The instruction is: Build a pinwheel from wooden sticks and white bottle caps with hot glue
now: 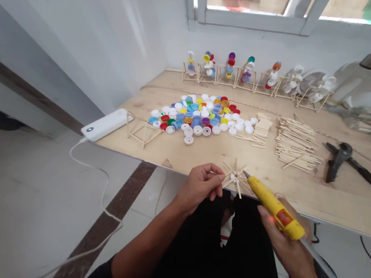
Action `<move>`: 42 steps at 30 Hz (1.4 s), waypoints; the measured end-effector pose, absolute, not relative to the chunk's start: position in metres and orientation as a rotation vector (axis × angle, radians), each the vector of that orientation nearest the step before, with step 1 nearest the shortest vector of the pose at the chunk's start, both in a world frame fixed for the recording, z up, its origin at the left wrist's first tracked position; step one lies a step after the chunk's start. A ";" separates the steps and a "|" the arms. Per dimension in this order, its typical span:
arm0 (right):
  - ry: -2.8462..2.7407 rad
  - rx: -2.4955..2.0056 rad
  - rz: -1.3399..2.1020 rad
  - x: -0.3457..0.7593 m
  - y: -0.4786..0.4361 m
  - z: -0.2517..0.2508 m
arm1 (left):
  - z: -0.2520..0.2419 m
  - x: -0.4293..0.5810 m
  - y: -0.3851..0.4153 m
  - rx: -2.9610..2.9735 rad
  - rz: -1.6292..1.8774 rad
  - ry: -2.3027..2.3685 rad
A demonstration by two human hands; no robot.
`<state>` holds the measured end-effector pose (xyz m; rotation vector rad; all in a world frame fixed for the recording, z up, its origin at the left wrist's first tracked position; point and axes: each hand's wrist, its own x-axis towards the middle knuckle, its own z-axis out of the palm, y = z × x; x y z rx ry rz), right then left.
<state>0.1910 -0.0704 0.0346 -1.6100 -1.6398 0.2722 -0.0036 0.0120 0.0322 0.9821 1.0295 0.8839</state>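
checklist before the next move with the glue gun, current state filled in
1. Glue gun held in the right grip: ok.
2. Stick wheel steadied by the left grip: ok, pinched at its left side.
3. Nozzle clear of the left grip: ok, visible gap.
4. Nozzle hot: cannot tell.
5. Stick wheel wholly over the table: not ok, one stick seems to pass the front edge.

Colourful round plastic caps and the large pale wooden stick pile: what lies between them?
In the head view, a smaller pile of short pale wooden sticks lies between the caps and large pile.
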 end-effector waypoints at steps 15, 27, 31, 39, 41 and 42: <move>-0.855 -1.733 0.687 0.216 -0.035 0.025 | 0.011 -0.010 0.023 1.719 0.883 1.243; -0.864 -1.721 0.718 0.218 -0.034 0.018 | 0.004 -0.013 0.032 2.267 0.858 1.235; -0.915 -1.729 0.691 0.218 -0.034 0.016 | 0.000 -0.012 0.033 2.346 0.885 1.209; -0.894 -1.719 0.690 0.218 -0.035 0.014 | -0.004 -0.011 0.036 2.420 0.868 1.185; -0.863 -1.726 0.704 0.218 -0.035 0.014 | -0.004 -0.011 0.036 2.427 0.863 1.177; -0.853 -1.727 0.709 0.217 -0.035 0.014 | -0.004 -0.011 0.036 2.432 0.863 1.172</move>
